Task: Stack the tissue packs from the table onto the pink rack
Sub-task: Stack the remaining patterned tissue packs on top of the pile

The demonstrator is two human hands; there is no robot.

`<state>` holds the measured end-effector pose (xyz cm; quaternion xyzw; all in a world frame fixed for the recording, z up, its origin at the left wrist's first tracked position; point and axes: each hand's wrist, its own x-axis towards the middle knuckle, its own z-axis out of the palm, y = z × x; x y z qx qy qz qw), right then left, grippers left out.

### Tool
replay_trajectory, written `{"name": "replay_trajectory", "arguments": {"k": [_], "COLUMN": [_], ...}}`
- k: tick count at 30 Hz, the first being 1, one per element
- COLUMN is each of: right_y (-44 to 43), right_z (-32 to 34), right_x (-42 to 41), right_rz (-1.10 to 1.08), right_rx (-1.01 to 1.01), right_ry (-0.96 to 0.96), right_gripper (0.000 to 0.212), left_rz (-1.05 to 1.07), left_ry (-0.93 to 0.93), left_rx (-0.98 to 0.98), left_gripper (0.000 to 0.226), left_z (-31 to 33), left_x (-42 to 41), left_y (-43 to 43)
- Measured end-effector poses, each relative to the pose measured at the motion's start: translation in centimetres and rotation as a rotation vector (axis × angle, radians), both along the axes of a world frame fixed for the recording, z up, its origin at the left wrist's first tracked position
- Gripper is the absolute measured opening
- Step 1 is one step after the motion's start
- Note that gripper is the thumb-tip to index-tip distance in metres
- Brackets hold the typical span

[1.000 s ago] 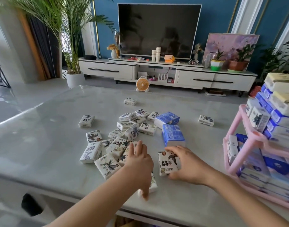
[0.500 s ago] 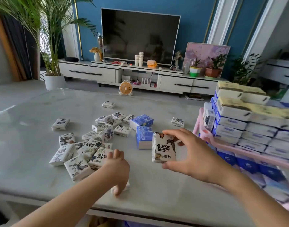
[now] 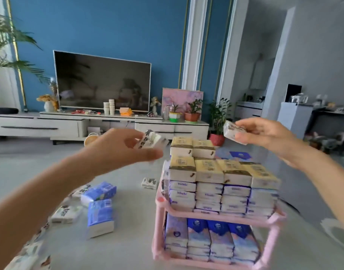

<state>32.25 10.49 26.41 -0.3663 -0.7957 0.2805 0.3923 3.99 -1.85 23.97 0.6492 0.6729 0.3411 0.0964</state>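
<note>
While my left grip (image 3: 120, 149) pinches a tissue pack (image 3: 150, 142), my right grip (image 3: 264, 133) pinches a second pack (image 3: 234, 131). Both hover near the pink rack (image 3: 160, 200).

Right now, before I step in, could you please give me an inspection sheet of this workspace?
Surface: pale grey table, motion-blurred in this view.
Job's things: pink rack, both tiers full, yellow-topped packs piled highest; blue packs and white printed packs lie loose on the table.
Clutter: nothing seen.
Hands: left hand pinches a white pack beside the stack's top; right hand pinches a second pack raised above the rack.
Cables: nothing seen.
Surroundings: television, potted plants, blue wall.
</note>
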Motion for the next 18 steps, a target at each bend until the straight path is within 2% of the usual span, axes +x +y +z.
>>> {"name": "replay_trajectory", "arguments": {"k": [2, 4, 11, 15, 18], "right_y": [2.5, 4.3, 6.4, 6.5, 6.4], "right_z": [-0.3, -0.8, -1.5, -2.2, -1.8], "right_x": [0.7, 0.8, -0.1, -0.3, 0.9], "right_rz": [-0.066, -0.071, -0.031, 0.006, 0.049], "right_rx": [-0.035, -0.069, -0.073, -0.045, -0.109], "right_ry": [-0.136, -0.227, -0.407, -0.472, -0.467], "right_gripper": [0.043, 0.044, 0.055, 0.06, 0.086], "left_rz": [-0.029, -0.077, -0.185, -0.222, -0.234], "left_ry": [-0.073, -0.096, -0.102, -0.039, 0.065], "left_rx": [0.043, 0.021, -0.045, -0.017, 0.006], "left_gripper": [0.06, 0.049, 0.074, 0.077, 0.078], "left_z": [1.2, 2.0, 2.8, 3.0, 3.0], "left_x": [1.6, 3.1, 6.4, 8.7, 10.0], "left_y": [2.1, 4.2, 9.7, 11.2, 11.9]}}
